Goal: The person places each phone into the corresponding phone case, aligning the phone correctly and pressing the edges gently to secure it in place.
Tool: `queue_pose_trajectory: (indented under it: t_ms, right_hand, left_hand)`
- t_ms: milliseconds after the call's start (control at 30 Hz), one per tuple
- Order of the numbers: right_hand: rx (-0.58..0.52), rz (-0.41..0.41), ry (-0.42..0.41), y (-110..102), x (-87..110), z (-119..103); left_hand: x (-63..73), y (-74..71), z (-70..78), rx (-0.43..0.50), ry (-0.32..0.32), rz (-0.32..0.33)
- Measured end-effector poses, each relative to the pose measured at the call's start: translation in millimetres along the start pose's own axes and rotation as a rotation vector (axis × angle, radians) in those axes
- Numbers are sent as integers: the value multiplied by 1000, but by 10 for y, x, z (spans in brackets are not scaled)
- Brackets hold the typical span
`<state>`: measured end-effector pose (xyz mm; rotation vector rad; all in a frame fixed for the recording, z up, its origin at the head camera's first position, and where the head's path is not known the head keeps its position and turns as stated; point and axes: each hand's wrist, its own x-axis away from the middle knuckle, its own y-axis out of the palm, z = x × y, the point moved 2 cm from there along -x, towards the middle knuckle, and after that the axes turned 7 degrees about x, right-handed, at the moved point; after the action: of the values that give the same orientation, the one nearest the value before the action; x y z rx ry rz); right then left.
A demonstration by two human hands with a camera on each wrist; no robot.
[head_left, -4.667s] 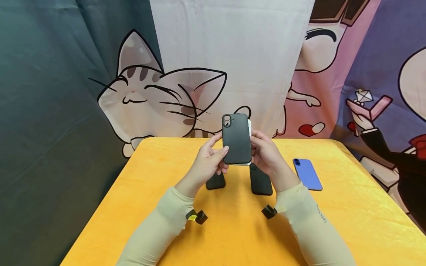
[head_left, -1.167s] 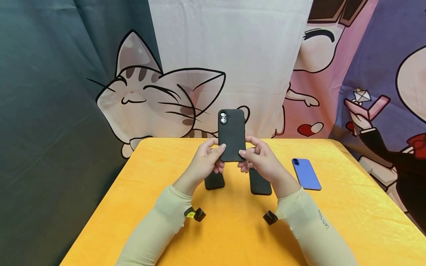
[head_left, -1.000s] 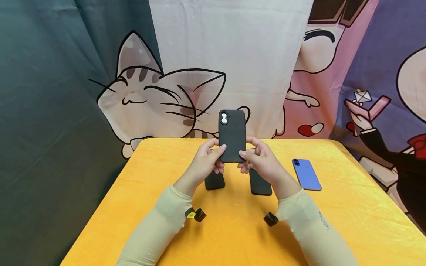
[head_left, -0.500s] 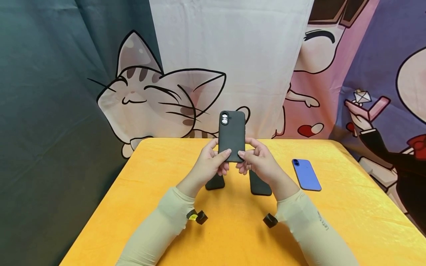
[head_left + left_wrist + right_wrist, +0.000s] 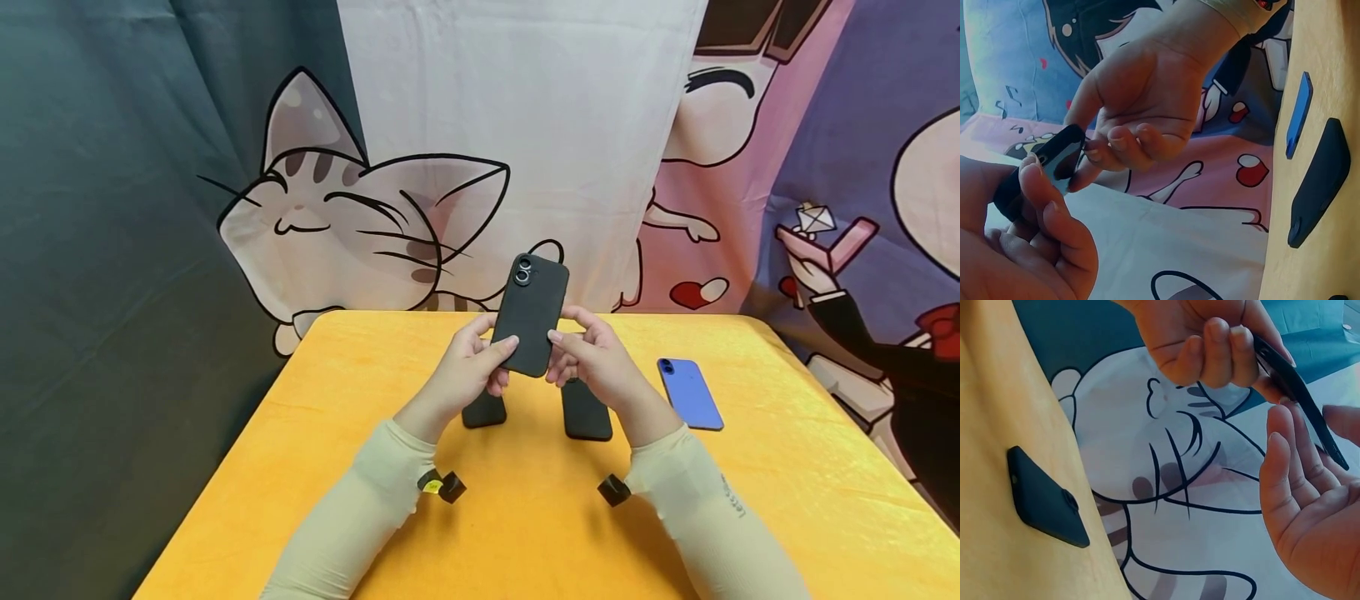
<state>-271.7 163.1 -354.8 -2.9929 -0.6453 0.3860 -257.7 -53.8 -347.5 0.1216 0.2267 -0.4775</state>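
Observation:
Above the far part of the table, both hands hold a phone in a black case [image 5: 531, 312], its back and two camera lenses towards the head camera. It leans with its top to the right. My left hand [image 5: 467, 363] pinches the lower left edge, thumb on the back of the case. At the lower right edge, my right hand [image 5: 592, 357] holds it between thumb and fingers. The wrist views show part of the phone's glossy front [image 5: 1067, 165], partly covered by fingers. Below the hands lie a black phone case [image 5: 484, 410] and another black case [image 5: 587, 412], both partly hidden.
A blue phone [image 5: 691, 394] lies back-up on the right of the yellow-covered table [image 5: 525, 533]. Behind the table's far edge hangs a cartoon-printed curtain [image 5: 525, 125]. A small black camera [image 5: 452, 487] sits at the left wrist, another [image 5: 614, 490] at the right.
Earlier the phone's white edge stuck out beside the case; now it sits inside. In the last half second the cased phone has tilted clockwise and shifted slightly right, the right hand moving with it.

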Motion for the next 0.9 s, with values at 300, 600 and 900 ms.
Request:
queue_pose_trajectory:
  t_ms: [300,600,900]
  right_hand:
    - [-120,47,-26,-115,9,-17]
    - [-188,76,-32,-122,-3,-24]
    - [-252,60,-88,-92,10,-50]
  left_hand:
    - [-3,-2,-13,-13,-30,-47]
    - [-21,-24,-14,-60,-36,-56]
    - [-29,-52,-16,-76,-34,-78]
